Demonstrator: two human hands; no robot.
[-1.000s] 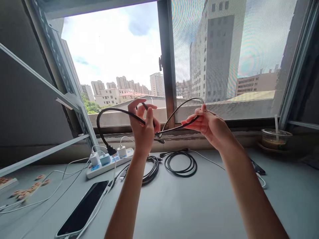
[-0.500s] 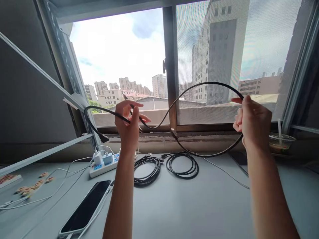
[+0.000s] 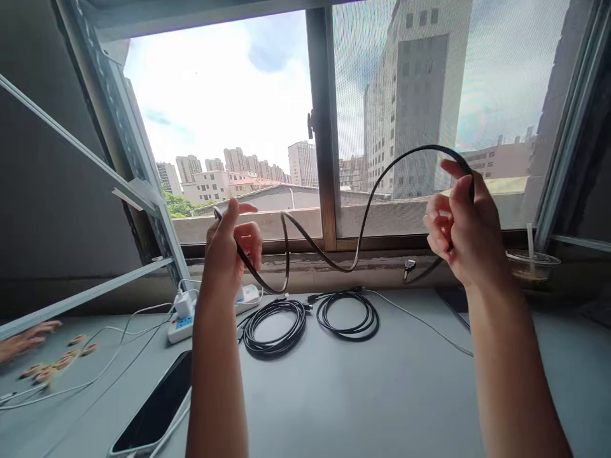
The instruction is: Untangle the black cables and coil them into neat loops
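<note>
A black cable (image 3: 365,219) hangs in loose waves in the air between my two hands, above the desk. My left hand (image 3: 233,245) holds one part of it between thumb and curled fingers. At the right, my right hand (image 3: 461,213) is closed around the cable, which arches up over the index finger. One end, with a metal-tipped plug (image 3: 409,267), dangles just left of and below my right hand. The other end is hidden by my left hand. Beneath, two coiled black cables (image 3: 298,331) (image 3: 373,326) lie side by side on the desk.
A power strip (image 3: 180,329) with chargers and a phone (image 3: 155,407) with white cables are at the left. Another person's hand (image 3: 28,340) is near small brown pieces (image 3: 60,364). A lidded cup (image 3: 532,262) stands at the right, by the window.
My left hand has moved left and turned, and the cable between my hands has changed shape. The plug end now hangs nearer my right hand. Another person's hand has appeared at the far left.
</note>
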